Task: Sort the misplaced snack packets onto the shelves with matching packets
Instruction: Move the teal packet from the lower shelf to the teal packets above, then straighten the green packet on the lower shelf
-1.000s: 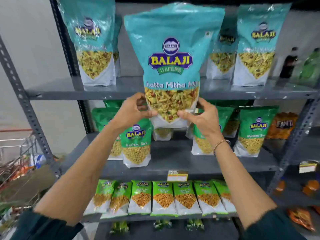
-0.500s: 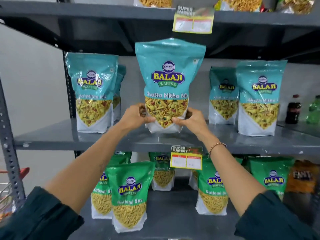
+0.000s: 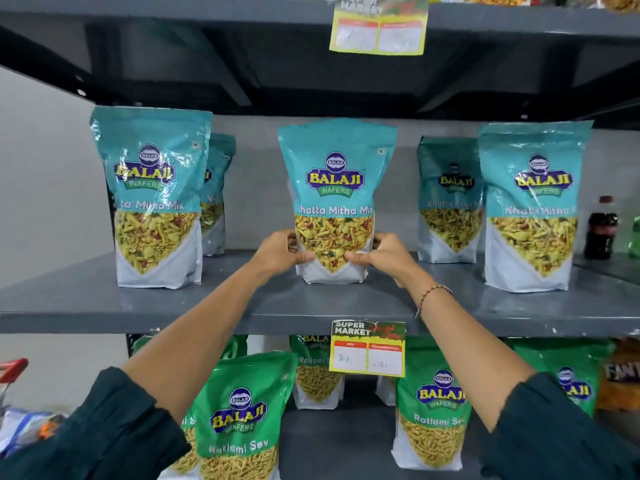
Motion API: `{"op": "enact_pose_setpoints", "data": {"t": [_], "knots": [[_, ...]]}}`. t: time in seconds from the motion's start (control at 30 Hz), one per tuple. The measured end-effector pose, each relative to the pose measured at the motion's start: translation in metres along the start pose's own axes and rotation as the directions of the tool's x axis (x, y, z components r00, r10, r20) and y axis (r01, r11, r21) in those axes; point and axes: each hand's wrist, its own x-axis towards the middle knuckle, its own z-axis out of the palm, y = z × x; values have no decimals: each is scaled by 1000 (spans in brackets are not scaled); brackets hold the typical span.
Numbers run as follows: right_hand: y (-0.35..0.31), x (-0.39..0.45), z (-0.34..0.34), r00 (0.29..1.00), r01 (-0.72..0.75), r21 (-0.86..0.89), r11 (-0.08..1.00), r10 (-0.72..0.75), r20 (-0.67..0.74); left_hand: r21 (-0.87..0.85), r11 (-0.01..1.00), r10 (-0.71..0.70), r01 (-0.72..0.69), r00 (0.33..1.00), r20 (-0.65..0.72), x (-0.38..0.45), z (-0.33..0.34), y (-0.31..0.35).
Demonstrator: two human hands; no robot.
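Observation:
A teal Khatta Mitha Mix packet (image 3: 335, 188) stands upright on the grey middle shelf (image 3: 104, 306), its base touching the shelf. My left hand (image 3: 278, 252) grips its lower left side and my right hand (image 3: 386, 256) grips its lower right side. Matching teal packets stand on the same shelf: two at the left (image 3: 152, 192) and two at the right (image 3: 533, 202). Green Ratlami Sev packets (image 3: 239, 420) fill the shelf below.
A price tag (image 3: 369, 348) hangs from the middle shelf's front edge, another tag (image 3: 379, 26) from the shelf above. A dark cola bottle (image 3: 601, 228) stands at the far right. A red-handled cart (image 3: 12, 372) shows at lower left.
Both hands carried the teal packet up from in front of the lower shelf and set it down in the gap between the matching packets. The camera view rose with it.

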Motion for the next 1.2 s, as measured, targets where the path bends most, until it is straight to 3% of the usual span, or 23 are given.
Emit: {"op": "enact_pose_setpoints", "data": {"t": [0.57, 0.67, 0.73, 0.8, 0.87, 0.93, 1.1, 1.2], "knots": [[1, 0, 1, 991, -116, -6, 993, 116, 63, -45, 999, -24, 26, 999, 39, 0, 8, -5], [-3, -4, 1, 974, -195, -47, 980, 199, 112, -12, 1000, -25, 26, 999, 34, -4, 10, -3], [-6, -12, 3, 968, -238, -91, 967, 244, 62, 88, 996, -12, 17, 999, -52, -11, 11, 2], [-12, -27, 9, 982, -155, -170, 973, 133, -134, 116, 993, 36, -9, 973, -229, -24, 10, 10], [-22, -50, 17, 943, -22, -246, 969, -61, -326, 6, 996, 79, -84, 907, -415, -45, 8, 21], [-33, -76, 29, 898, 119, -238, 964, -207, -389, -94, 975, 127, -199, 857, -500, -72, 6, 29], [-43, -143, 69, 887, 287, -19, 958, -274, -372, -323, 890, 165, -323, 886, -434, -148, 15, 17], [-25, -183, 101, 883, 370, 38, 928, -339, -325, -311, 902, 167, -298, 907, -386, -183, 22, -16]]}}
